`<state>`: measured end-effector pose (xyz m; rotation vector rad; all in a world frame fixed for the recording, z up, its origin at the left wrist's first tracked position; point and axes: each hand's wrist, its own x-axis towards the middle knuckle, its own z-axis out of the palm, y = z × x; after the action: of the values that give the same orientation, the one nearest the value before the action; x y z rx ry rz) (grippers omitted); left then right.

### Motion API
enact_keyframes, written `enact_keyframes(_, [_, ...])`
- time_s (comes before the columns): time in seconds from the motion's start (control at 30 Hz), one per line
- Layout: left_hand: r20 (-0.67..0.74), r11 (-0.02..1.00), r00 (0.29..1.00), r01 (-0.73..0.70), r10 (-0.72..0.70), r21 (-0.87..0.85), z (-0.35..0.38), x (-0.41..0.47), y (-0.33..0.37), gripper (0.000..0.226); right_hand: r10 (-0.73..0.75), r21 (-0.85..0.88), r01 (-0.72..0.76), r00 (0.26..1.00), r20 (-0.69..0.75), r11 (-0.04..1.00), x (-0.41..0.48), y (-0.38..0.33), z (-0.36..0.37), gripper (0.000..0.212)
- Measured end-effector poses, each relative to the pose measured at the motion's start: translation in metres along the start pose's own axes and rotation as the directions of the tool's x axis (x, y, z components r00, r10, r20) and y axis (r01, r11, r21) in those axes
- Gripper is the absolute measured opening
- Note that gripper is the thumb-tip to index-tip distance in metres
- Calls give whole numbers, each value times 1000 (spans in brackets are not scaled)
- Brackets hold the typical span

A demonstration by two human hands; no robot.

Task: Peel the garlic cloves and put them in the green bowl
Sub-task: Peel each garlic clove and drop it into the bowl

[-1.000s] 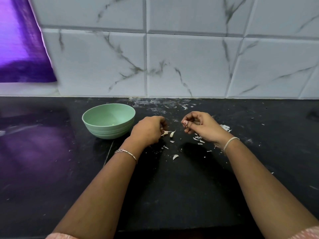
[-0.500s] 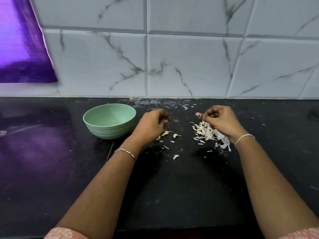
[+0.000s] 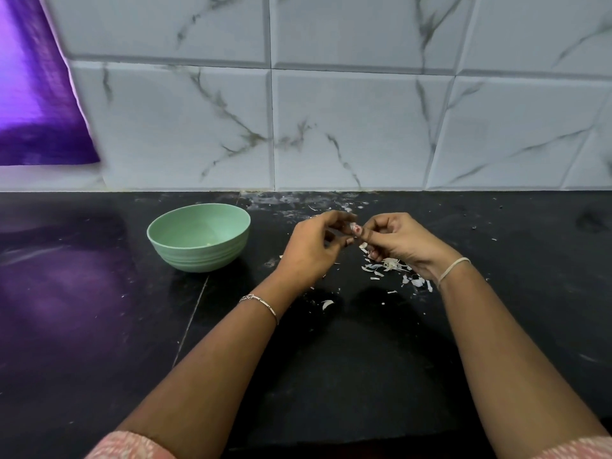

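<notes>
Black counter [image 3: 331,376] lies under both hands, which meet fingertip to fingertip just above it. The left hand [image 3: 309,251] is narrowly closed, its fingers curled inward with the tips gathered at the right-hand side of its fist. The right hand [image 3: 405,243] is closed the same way, thumb and forefinger pressed together towards the left hand and the other fingers tucked under the palm. Between the two sets of fingertips sits a garlic clove [image 3: 350,226], pinched from both sides and held off the counter. Only a pale sliver of it shows beside the right thumbnail. It is blurred and mostly covered, so which way its long axis runs or where its tip points cannot be told.

To the left of the left hand, near but not touching it, the green bowl [image 3: 198,258] stands upright on the counter. A small pale bit lies on the bowl's floor, too small to identify.

Under and just in front of the right hand a loose heap of white peels [image 3: 390,266] spreads over the counter towards the right wrist. One curled scrap [image 3: 327,304] lies alone between the two forearms, nearer the left.

A thin metal bracelet [image 3: 261,304] circles the left wrist, and a pale band [image 3: 454,269] circles the right. Beyond the hands rises a tiled wall [image 3: 347,127], with a purple sheet [image 3: 33,111] far to the left.
</notes>
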<state>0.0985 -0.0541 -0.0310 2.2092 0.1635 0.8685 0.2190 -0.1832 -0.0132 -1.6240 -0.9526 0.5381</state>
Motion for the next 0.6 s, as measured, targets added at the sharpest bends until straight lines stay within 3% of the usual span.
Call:
enact_keyframes(0.17, [45, 1000, 999, 8, -7, -21, -6, 1, 2, 15, 72, 61, -80, 990, 122, 995, -3, -3, -2, 26])
enact_keyframes(0.33, [50, 1000, 999, 2, -1, -9, -19, 1, 4, 7, 94, 66, -103, 987, 128, 993, -5, -3, -1, 23])
enact_keyframes(0.4, [33, 994, 999, 24, -27, 110, -24, 2, -3, 4, 90, 76, -100, 988, 126, 992, -5, -3, -2, 23])
enact_keyframes(0.5, [119, 895, 989, 25, -87, 446, -31, 2, -19, 19, 57, 120, -68, 994, 97, 990, -4, -2, -3, 18])
enact_keyframes(0.6, [148, 837, 980, 31, -133, 546, -34, -2, -23, 16, 28, 137, -37, 997, 69, 990, -3, -3, -2, 7])
